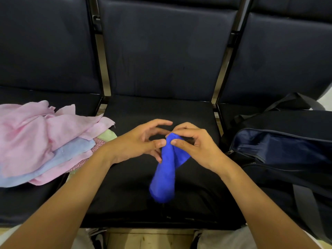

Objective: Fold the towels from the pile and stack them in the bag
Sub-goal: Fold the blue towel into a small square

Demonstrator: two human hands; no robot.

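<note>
1. Middle seat of a dark chair row; work area.
2. Open navy bag on the right seat.
3. Towel pile, pink and pale blue, on the left seat.
4. Blue towel hangs above the middle seat.
5. Left hand and right hand together, both pinching its top edge.

Pile of towels cut off by left edge; lower layers hidden under the pink one. Bag runs off right edge, inside too dark, maybe empty. Blue towel bottom end blurred.
</note>
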